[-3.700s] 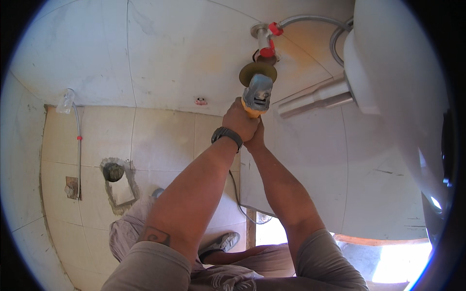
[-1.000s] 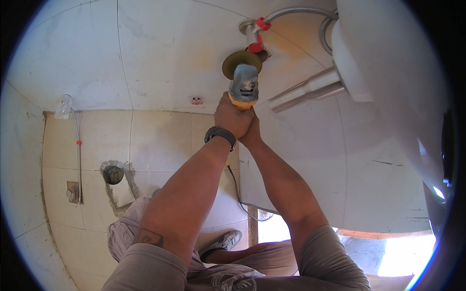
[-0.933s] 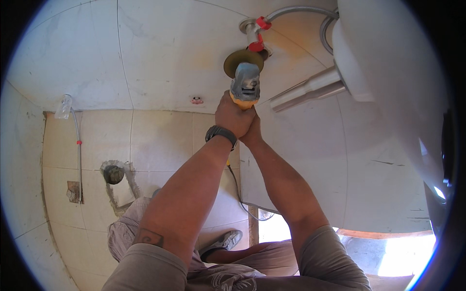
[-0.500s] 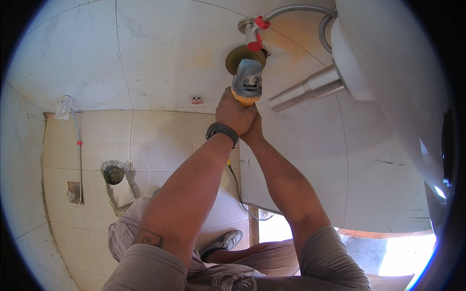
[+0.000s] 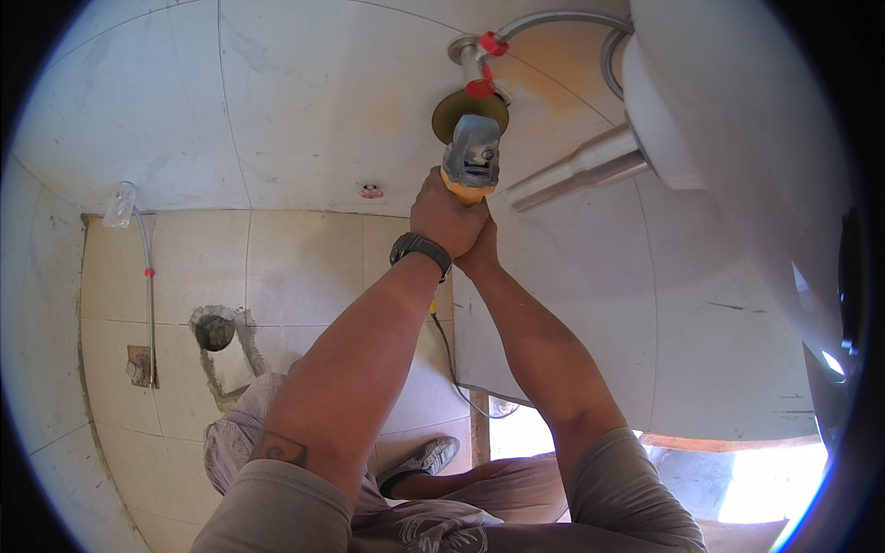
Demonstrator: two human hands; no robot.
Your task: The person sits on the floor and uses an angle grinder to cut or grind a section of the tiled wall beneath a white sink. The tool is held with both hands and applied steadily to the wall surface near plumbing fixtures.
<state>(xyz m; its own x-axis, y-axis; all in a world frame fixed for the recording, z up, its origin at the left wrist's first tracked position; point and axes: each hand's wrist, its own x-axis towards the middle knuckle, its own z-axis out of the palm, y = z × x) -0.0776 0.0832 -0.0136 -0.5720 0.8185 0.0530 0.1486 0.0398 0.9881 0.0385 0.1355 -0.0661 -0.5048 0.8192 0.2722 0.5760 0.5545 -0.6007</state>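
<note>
Both of my hands are closed around the yellow-and-grey body of an angle grinder (image 5: pixel 476 152), held out ahead of me. My left hand (image 5: pixel 444 217), with a dark watch at its wrist, wraps the body just behind the grey gear head. My right hand (image 5: pixel 480 241) grips close behind it, partly hidden by the left. The grinder's round brownish disc (image 5: pixel 454 114) is up by the white tiled wall (image 5: pixel 313 120), just below an angle valve (image 5: pixel 472 70) with red fittings. Whether the disc touches the wall cannot be made out.
A braided hose (image 5: pixel 562 17) runs from the valve toward a white basin (image 5: pixel 719 83) with a metal drain pipe (image 5: pixel 581 170). The grinder's cord (image 5: pixel 449 346) trails down. A round floor hole (image 5: pixel 216 333) with broken edges lies left; another hose (image 5: pixel 148 304) hangs beyond it.
The grinder and its disc have shifted slightly right relative to the valve. The view has moved a little; both hands keep their grip.
</note>
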